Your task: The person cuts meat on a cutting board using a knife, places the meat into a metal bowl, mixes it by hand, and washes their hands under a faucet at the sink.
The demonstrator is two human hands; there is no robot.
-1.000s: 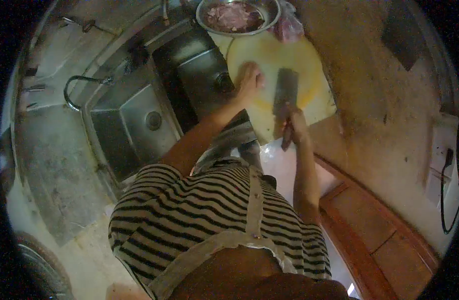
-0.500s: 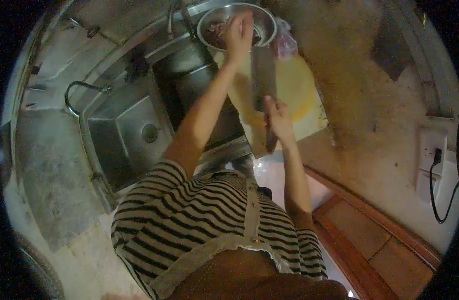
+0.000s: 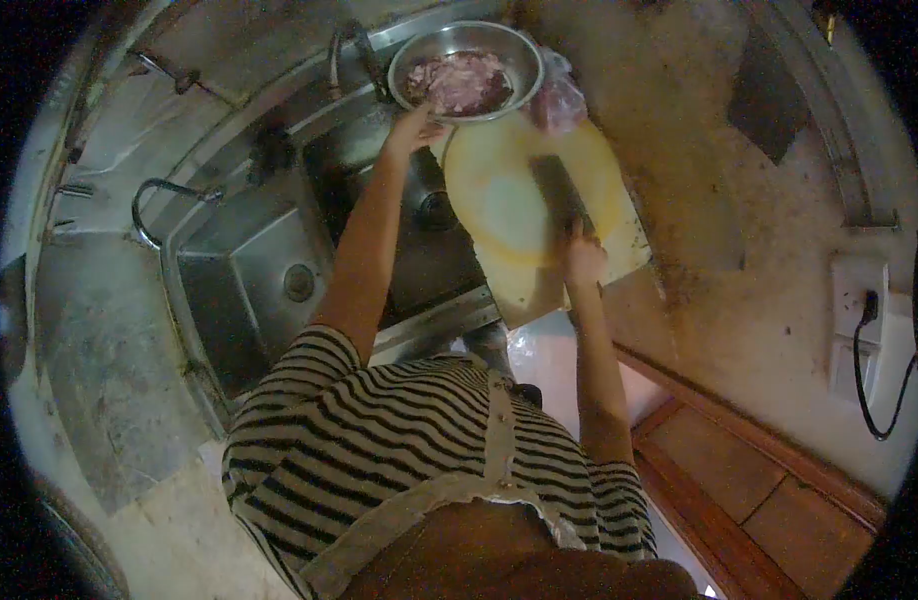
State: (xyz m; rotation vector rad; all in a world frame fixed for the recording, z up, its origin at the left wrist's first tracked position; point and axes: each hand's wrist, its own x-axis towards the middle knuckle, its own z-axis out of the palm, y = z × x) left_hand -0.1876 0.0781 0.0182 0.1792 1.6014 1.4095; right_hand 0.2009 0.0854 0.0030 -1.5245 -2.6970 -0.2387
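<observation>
My left hand (image 3: 416, 130) is at the near left rim of a metal bowl (image 3: 535, 95), its fingers apart and touching or close to the rim. Pieces of pink meat (image 3: 464, 82) lie inside the bowl. My right hand (image 3: 585, 258) is wrapped round the handle of a cleaver (image 3: 559, 187), whose dark, broad blade is over the right part of a yellowish cutting board (image 3: 494, 205). Whether the blade touches the board cannot be made out. A plastic bag (image 3: 559, 100) with something pinkish in it sits just right of the bowl.
Left of the board is a double metal sink (image 3: 269, 250) with a curved faucet (image 3: 147, 205). A wall outlet (image 3: 859, 310) with a black plug and cord is at the right. Reddish-brown wooden framing (image 3: 749, 430) runs below it.
My left hand went from the board to over the bowl, then down to its near left rim. The cleaver moved left, then back right, its blade now tilted.
</observation>
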